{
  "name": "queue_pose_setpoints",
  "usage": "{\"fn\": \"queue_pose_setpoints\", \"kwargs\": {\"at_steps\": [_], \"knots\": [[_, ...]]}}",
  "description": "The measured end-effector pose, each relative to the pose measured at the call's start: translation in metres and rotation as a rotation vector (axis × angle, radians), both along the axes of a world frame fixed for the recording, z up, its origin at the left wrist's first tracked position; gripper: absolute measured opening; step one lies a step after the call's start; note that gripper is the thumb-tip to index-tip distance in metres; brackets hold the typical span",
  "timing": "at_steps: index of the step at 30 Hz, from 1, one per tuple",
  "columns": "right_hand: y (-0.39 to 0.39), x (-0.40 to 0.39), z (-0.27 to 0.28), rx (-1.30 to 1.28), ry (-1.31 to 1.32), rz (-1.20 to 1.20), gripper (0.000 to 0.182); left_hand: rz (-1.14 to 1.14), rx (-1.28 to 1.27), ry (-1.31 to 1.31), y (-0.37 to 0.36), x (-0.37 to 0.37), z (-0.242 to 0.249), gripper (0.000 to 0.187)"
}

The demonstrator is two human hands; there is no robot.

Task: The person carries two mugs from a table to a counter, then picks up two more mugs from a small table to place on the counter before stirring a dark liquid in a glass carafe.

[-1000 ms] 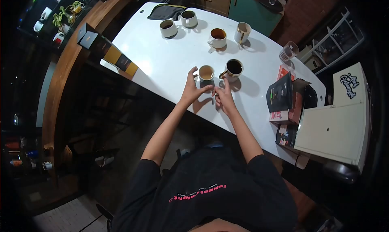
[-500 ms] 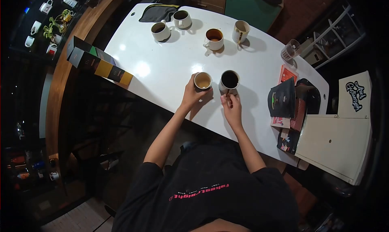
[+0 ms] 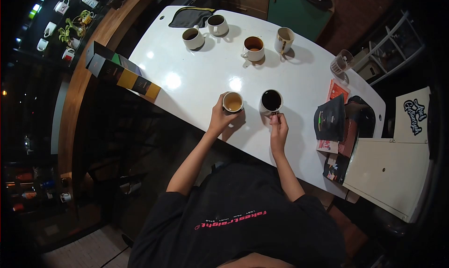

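Note:
My left hand (image 3: 220, 118) is wrapped around the side of a cup (image 3: 233, 102) holding light brown liquid. With its fingers pinched, my right hand (image 3: 278, 130) grips the handle of a white mug (image 3: 271, 101) full of dark, coffee-like liquid. The two vessels are a small gap apart, near the front edge of the white table (image 3: 187, 99); whether their bases touch the tabletop is hard to tell. Farther back stands a white mug with a brown inside (image 3: 253, 49), beside a taller mug with a gold-coloured handle (image 3: 284, 41).
Two white mugs (image 3: 192, 38) (image 3: 218, 25) stand at the back left by a dark cloth pouch (image 3: 191, 17). Dark and yellow boxes (image 3: 126, 78) line the left edge. On the right are a clear glass (image 3: 341, 62), a black pouch (image 3: 330, 119) and a cream cabinet (image 3: 381, 169).
The camera view has shifted a little, moving the table slightly down and right. My hands have drawn the two vessels slightly farther apart and nearer to me. Both grips look unchanged.

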State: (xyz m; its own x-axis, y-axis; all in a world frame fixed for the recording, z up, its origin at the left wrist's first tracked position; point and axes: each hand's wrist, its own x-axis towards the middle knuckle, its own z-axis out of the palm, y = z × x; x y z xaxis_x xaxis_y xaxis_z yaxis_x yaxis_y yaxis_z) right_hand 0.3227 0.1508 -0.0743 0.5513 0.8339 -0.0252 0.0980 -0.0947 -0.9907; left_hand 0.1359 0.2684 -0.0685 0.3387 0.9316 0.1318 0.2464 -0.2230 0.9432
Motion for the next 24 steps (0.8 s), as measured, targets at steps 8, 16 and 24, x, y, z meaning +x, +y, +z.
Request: {"fn": "queue_pose_setpoints", "kwargs": {"at_steps": [8, 16, 24], "knots": [[-0.003, 0.016, -0.008, -0.004, 0.053, 0.088, 0.039, 0.02, -0.102, -0.021, -0.026, -0.025, 0.015, 0.068], [-0.009, 0.012, 0.002, 0.005, 0.099, 0.088, 0.042, 0.059, -0.062, -0.005, -0.061, -0.042, 0.038, 0.068], [-0.021, 0.008, -0.004, 0.046, 0.139, 0.188, 0.038, 0.119, -0.026, 0.04, -0.085, -0.06, 0.057, 0.068]]}}
